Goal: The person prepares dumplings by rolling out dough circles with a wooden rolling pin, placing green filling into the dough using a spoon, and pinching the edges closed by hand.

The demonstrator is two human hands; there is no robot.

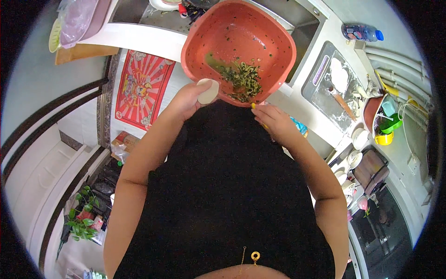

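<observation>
My left hand [190,98] holds a thin, pale round dough wrapper [208,91], thumb on top, beside the near left rim of a red plastic basin [240,42]. Inside the basin, a heap of chopped green filling [244,79] lies against the near side, with greenish liquid beside it and flecks stuck to the walls. My right hand [273,118] is at the near right rim, its fingers closed around a slim yellow utensil [253,105]. Most of that utensil is hidden by the fingers, so its kind is unclear.
Behind the basin is a steel sink [156,15]. To the right, a grey board [322,92] bears floury dough [338,75] and a wooden rolling pin [343,104]. A bottle with a blue cap [362,32] lies beyond it. A red patterned mat [144,89] is on the left.
</observation>
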